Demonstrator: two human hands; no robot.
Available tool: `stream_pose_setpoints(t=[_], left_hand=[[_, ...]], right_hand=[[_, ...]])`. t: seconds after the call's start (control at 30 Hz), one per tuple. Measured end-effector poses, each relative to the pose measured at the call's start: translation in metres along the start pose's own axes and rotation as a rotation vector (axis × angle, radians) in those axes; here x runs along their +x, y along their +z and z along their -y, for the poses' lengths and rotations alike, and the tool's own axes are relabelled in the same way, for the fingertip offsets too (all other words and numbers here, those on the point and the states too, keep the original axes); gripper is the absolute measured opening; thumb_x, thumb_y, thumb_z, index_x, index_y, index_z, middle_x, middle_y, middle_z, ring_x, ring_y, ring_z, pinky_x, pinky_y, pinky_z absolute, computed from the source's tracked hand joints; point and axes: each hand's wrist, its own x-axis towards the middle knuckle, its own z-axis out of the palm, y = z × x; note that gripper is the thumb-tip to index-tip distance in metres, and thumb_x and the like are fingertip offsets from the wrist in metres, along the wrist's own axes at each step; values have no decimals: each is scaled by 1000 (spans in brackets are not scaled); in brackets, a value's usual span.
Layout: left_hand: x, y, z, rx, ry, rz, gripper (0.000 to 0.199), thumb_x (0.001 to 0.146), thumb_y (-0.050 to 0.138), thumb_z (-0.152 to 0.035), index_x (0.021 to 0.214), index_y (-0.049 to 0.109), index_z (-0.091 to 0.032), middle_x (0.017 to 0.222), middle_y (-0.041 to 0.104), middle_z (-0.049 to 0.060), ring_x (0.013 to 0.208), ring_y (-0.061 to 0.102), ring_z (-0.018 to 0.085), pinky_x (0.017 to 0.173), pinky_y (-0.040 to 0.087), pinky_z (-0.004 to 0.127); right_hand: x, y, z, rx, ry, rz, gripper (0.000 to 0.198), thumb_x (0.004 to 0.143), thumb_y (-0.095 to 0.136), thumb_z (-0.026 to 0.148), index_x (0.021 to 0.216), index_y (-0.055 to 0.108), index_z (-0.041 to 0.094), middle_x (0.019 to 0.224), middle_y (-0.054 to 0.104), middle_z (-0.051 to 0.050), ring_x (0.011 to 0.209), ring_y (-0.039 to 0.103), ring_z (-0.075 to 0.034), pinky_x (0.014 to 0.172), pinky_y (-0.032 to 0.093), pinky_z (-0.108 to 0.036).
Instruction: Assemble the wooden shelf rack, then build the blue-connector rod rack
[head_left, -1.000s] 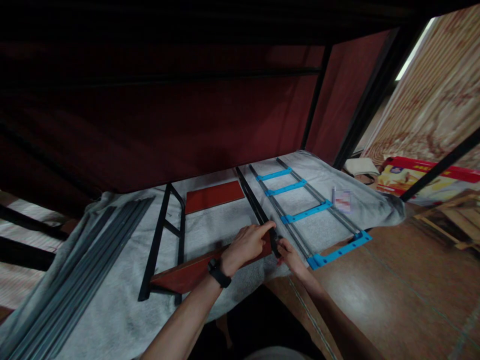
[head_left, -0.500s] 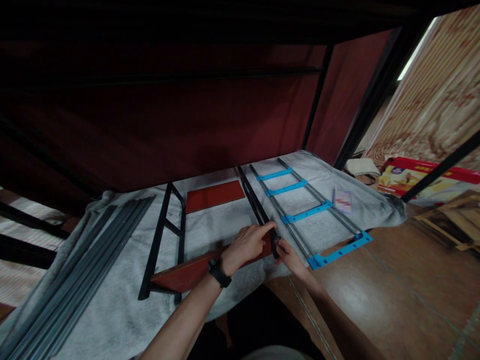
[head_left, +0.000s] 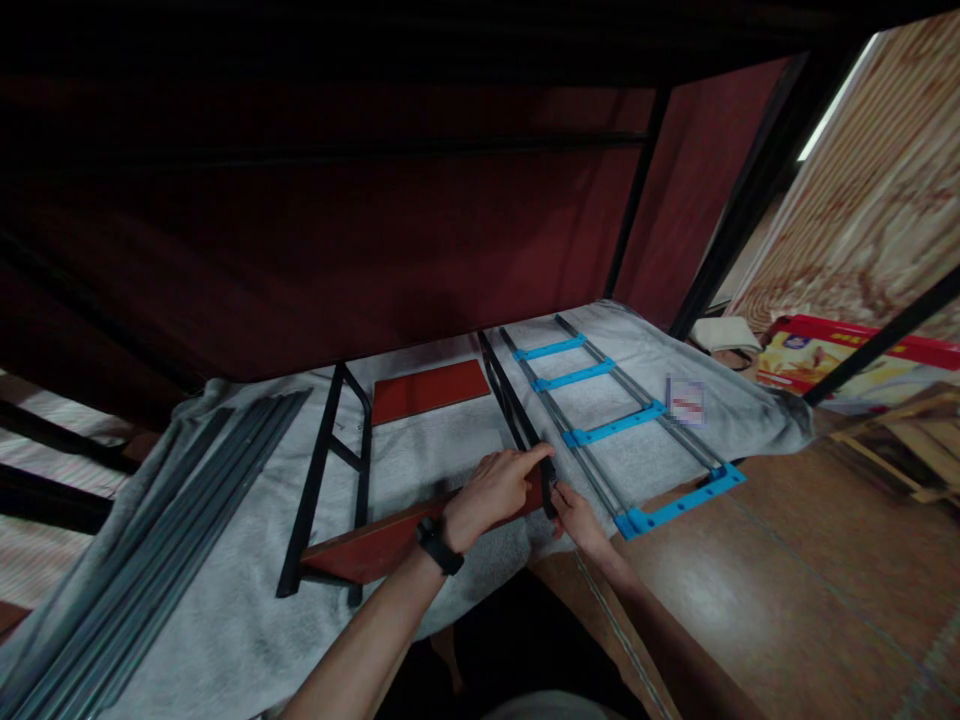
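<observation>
My left hand (head_left: 495, 487), with a black watch on its wrist, is closed over the right side frame (head_left: 511, 408), which is black metal. Its index finger reaches across the near end of that frame, and its thumb is hidden. Fingers pinched, my right hand (head_left: 581, 518) works at the outer face of the same end; whatever small thing they hold is too hidden to name. A reddish-brown board (head_left: 367, 550) runs from this frame to a matching black side frame (head_left: 309, 500) on the left. Farther back lies a second brown board (head_left: 431, 391).
Grey metal tubes (head_left: 187, 540) lie in a bundle on the grey cloth (head_left: 240, 600) at left. To the right is a ladder-like rack (head_left: 615, 430) with blue crosspieces. Dark posts (head_left: 637, 190) and a red-brown panel surround the cloth. A red-and-yellow box (head_left: 847, 350) stands beyond.
My right hand has shifted and turned slightly at the frame's end. My left hand and the boards stay where they were.
</observation>
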Motion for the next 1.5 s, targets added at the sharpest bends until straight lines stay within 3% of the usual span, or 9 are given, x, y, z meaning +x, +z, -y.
stream_pose_setpoints(t=[0.27, 0.43, 0.63, 0.87, 1.03, 1.23, 1.4, 1.5], left_hand=[[-1, 2, 1, 4, 7, -6, 63, 84, 48, -8, 141, 46, -33, 114, 69, 4, 105, 63, 21, 93, 46, 31], [0, 1, 0, 9, -5, 3, 63, 83, 49, -9, 142, 45, -33, 116, 68, 3, 105, 63, 21, 93, 47, 32], [0, 2, -3, 36, -34, 40, 61, 85, 48, -10, 142, 46, -33, 120, 68, 4, 111, 62, 22, 97, 46, 34], [-3, 2, -3, 7, -20, 22, 59, 88, 44, -11, 143, 46, -32, 128, 65, 4, 116, 60, 22, 102, 44, 35], [-4, -2, -8, 7, -17, 37, 50, 93, 42, -18, 140, 48, -32, 122, 68, 4, 111, 62, 22, 97, 46, 34], [-3, 0, -8, 25, -13, 23, 51, 91, 42, -16, 140, 48, -33, 117, 69, 4, 107, 64, 22, 93, 48, 33], [-3, 6, -7, 60, 15, 16, 48, 94, 40, -20, 139, 48, -31, 112, 70, 6, 104, 65, 24, 90, 48, 35], [-2, 8, -7, 72, 15, 27, 49, 93, 40, -19, 140, 48, -31, 111, 70, 6, 104, 65, 24, 89, 48, 35]], right_hand=[[2, 0, 2, -11, -18, -33, 28, 85, 48, 51, 84, 45, 24, 67, 51, 6, 45, 53, -11, 47, 49, -27], [2, 0, 5, -84, -8, -36, 28, 88, 46, 50, 80, 50, 23, 57, 48, 6, 38, 45, -11, 36, 35, -24], [-1, 0, 3, -49, 6, -28, 27, 86, 44, 50, 84, 47, 24, 65, 51, 5, 47, 55, -13, 48, 50, -29], [-1, -5, 3, -141, 0, 28, 22, 86, 46, 43, 79, 50, 23, 59, 49, 6, 39, 47, -11, 37, 37, -24], [0, -3, 0, -125, -4, 18, 19, 86, 42, 42, 85, 47, 23, 66, 51, 5, 48, 54, -12, 47, 48, -26], [-4, -1, 1, -185, 3, -4, 22, 88, 43, 44, 82, 49, 23, 59, 49, 6, 40, 47, -10, 41, 39, -23], [-2, -4, 1, -276, -16, 6, 20, 89, 36, 38, 87, 49, 23, 56, 49, 6, 45, 55, -14, 49, 47, -27], [1, -5, 2, -350, -17, -7, 14, 87, 39, 31, 83, 49, 22, 60, 52, 4, 45, 53, -13, 50, 46, -27]])
